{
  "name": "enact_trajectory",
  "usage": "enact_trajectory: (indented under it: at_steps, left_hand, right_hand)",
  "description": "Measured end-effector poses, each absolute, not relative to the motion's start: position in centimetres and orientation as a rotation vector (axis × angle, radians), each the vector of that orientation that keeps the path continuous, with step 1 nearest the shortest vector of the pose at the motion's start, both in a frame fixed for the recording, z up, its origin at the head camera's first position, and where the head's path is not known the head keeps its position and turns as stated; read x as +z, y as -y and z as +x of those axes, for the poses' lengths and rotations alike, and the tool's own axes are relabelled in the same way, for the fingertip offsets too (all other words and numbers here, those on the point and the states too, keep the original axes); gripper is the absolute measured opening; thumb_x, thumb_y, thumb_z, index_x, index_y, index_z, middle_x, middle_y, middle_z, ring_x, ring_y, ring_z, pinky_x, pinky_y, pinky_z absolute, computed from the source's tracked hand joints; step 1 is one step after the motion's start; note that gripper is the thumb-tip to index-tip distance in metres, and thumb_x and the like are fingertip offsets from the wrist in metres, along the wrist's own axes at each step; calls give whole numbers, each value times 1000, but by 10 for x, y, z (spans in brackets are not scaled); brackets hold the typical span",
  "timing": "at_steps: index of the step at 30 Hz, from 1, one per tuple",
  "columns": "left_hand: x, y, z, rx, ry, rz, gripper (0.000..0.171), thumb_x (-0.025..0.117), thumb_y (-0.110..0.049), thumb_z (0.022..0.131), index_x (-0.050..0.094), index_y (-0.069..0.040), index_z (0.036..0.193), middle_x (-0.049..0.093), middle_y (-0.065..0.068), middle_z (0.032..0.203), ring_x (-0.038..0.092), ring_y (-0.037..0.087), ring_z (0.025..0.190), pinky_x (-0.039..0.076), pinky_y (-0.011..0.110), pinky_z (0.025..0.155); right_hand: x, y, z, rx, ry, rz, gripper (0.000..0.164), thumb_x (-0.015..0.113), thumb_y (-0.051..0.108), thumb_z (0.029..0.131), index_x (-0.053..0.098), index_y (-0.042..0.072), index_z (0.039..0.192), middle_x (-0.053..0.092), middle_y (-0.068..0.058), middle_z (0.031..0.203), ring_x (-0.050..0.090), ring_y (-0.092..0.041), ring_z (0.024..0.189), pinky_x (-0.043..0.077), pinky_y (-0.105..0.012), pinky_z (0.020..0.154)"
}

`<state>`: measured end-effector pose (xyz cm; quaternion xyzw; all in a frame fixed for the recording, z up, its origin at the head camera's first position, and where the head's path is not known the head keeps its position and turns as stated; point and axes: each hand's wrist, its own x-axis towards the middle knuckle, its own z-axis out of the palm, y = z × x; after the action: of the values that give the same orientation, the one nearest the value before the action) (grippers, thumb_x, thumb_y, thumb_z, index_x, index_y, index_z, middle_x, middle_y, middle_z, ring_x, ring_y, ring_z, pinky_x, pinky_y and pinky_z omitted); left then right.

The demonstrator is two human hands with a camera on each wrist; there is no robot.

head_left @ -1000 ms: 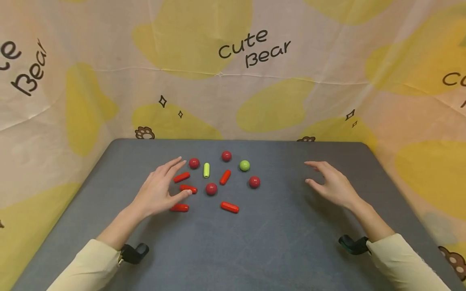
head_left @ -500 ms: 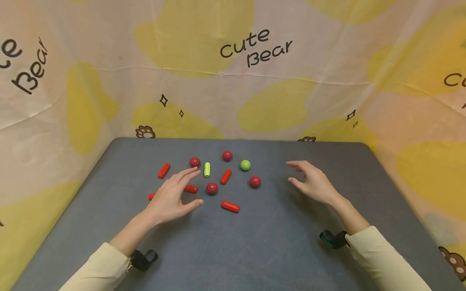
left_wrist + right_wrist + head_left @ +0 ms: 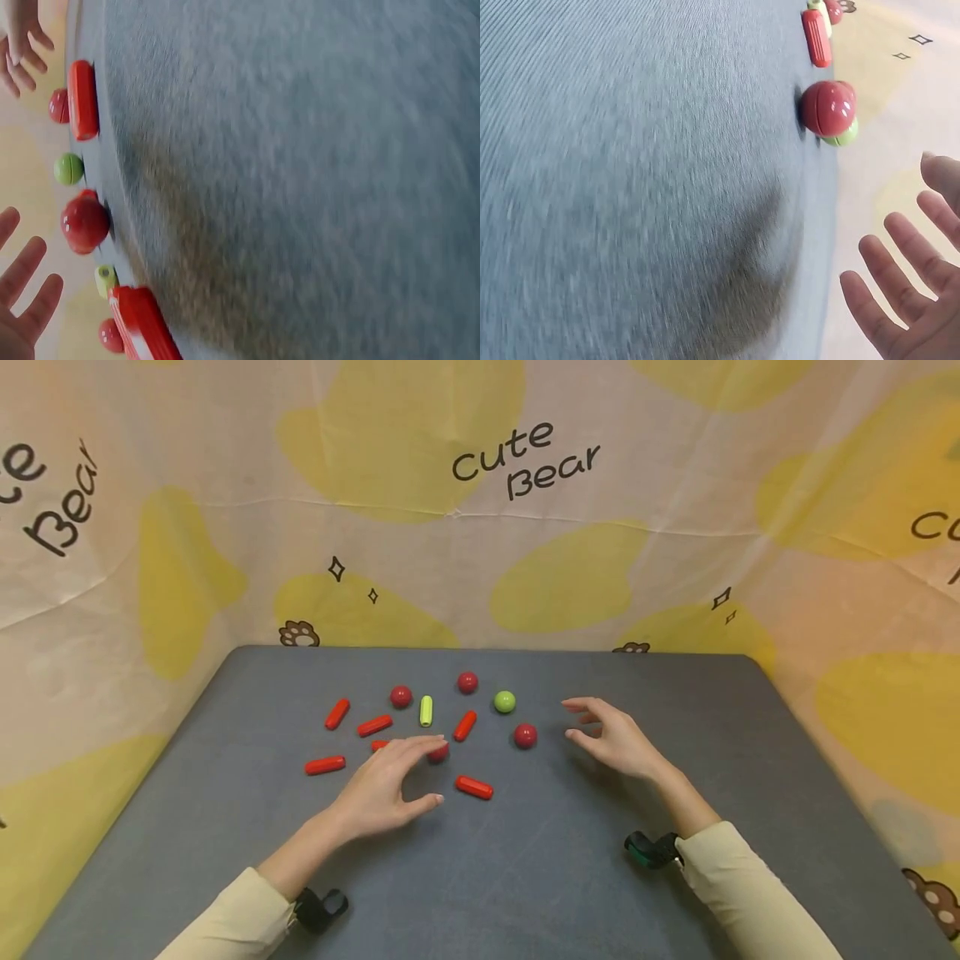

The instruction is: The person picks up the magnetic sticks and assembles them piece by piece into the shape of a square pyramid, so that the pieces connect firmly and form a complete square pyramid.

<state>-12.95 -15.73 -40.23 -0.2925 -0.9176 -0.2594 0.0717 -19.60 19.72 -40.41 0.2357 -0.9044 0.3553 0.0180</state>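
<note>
My left hand hovers over the dark table with its fingers spread, holding nothing. In the head view its fingertips overlap a glossy red ball and the hand covers part of a red ribbed stick. Right of its thumb lies another red stick. My right hand, fingers loosely bent and nothing in them, is in the air to the right of a red ball. A green ball sits behind that one. In the right wrist view a red ball is apart from the fingers.
Several more red sticks lie scattered at the left, such as one near my left wrist. A yellow-green stick stands out between two red balls farther back. A printed cloth rises behind the grey table.
My left hand has moved right and toward me; red sticks now lie uncovered at the left, two of them shifted leftward. My right hand has moved left toward the balls.
</note>
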Motion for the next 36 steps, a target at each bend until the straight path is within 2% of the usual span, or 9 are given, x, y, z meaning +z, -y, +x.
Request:
enact_trajectory:
  at_steps: [5,13,20,25,31,36]
  left_hand:
    - [-406,148,-129,-828,2782,-896,65,75,-35,74,48,-24,132,51,-8,129,49,11,114,43,41,93]
    - [-412,135,-131,-908,2840,-940,57,73,-32,76,54,-18,128,53,-7,127,48,11,117,41,40,97]
    - [-415,125,-134,-914,2898,-936,55,73,-31,75,55,-21,126,54,-9,126,48,7,117,44,35,95]
    - [-415,117,-139,-927,2934,-942,50,74,-29,76,58,-19,123,56,-6,124,50,11,116,42,37,96]
    - [-417,111,-143,-893,2977,-912,39,72,-24,79,62,-18,117,61,-5,115,53,13,108,44,37,93]
    - [-419,107,-145,-826,3000,-907,32,71,-22,80,65,-19,111,63,-5,107,55,14,102,45,38,88]
  right_hand:
    - [-408,-186,-199,1152,2831,728,45,65,19,86,51,9,127,54,-9,127,58,-30,106,49,-43,85]
    - [-416,-169,-201,1121,2846,773,43,65,18,85,53,7,125,57,-10,122,60,-27,102,49,-43,83]
    - [-423,-156,-202,1083,2870,788,43,66,20,85,54,8,125,57,-9,119,59,-24,100,49,-41,81]
    - [-423,-150,-204,1090,2882,789,42,66,21,85,55,9,124,57,-8,118,59,-23,100,48,-42,83]
    - [-425,-145,-205,1084,2895,783,42,67,21,85,55,11,124,58,-8,117,61,-22,98,48,-41,84]
    - [-427,-142,-206,1045,2892,796,40,67,21,84,57,10,122,60,-8,110,59,-19,89,48,-36,78]
